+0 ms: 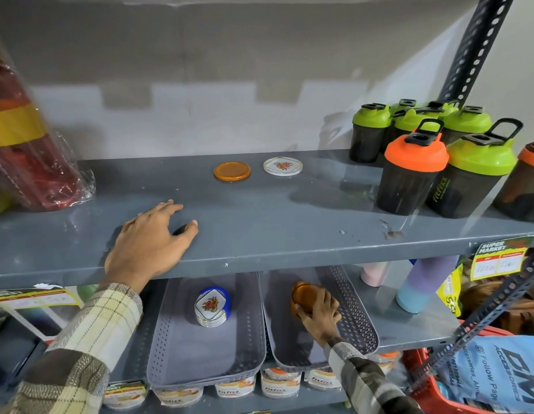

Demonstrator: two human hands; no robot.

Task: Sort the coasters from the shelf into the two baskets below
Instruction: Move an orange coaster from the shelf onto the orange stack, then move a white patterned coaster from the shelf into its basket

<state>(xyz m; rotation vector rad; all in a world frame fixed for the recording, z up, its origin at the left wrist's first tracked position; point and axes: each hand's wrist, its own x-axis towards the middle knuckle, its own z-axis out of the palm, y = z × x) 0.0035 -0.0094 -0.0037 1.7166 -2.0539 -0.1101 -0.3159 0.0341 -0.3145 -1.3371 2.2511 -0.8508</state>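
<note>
Two coasters lie at the back of the grey shelf: an orange round coaster and, to its right, a white floral coaster. Below stand two grey perforated baskets. The left basket holds a stack of white floral coasters in a blue holder. In the right basket, my right hand grips a stack of orange coasters. My left hand rests flat on the shelf's front, fingers spread, holding nothing.
Shaker bottles with green lids and orange lids crowd the shelf's right end. Wrapped red bottles lean at the left. A slotted upright rises at the right. Pastel bottles stand beside the right basket; jars sit underneath.
</note>
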